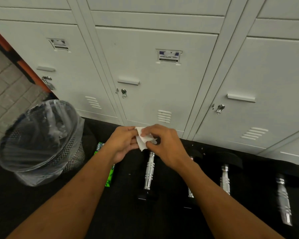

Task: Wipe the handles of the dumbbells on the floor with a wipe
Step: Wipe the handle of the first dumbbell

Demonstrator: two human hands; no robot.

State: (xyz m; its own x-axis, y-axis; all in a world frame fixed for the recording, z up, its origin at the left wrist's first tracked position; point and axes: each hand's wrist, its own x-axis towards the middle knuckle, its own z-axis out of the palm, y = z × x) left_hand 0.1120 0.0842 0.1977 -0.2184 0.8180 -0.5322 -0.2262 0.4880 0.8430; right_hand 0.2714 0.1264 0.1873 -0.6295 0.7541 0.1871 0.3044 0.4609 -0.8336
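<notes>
I see the left hand and the right hand meeting at the centre of my view, both on a small white wipe. The left hand's fingers are curled narrowly, with thumb and fingertips pinching the wipe's left edge. The right hand comes in from three o'clock, knuckles up, its thumb and forefinger nipping the top of the same wipe and its other fingers bent loosely. The wipe is crumpled and partly folded between them, held in the air above the floor and touching no dumbbell.

Directly at six o'clock from the wipe, a chrome dumbbell handle lies on the dark floor, running toward me; its black ends barely show against the flooring. At about five o'clock a second handle is mostly hidden behind the right forearm. Further out at four o'clock lies a third handle, and near the right edge a fourth handle, blurred.

At seven o'clock from the hands a green wipe pack lies flat, half covered by the left forearm. At nine o'clock stands a black mesh bin lined with a clear bag. From ten through two o'clock runs a row of grey lockers, doors closed
</notes>
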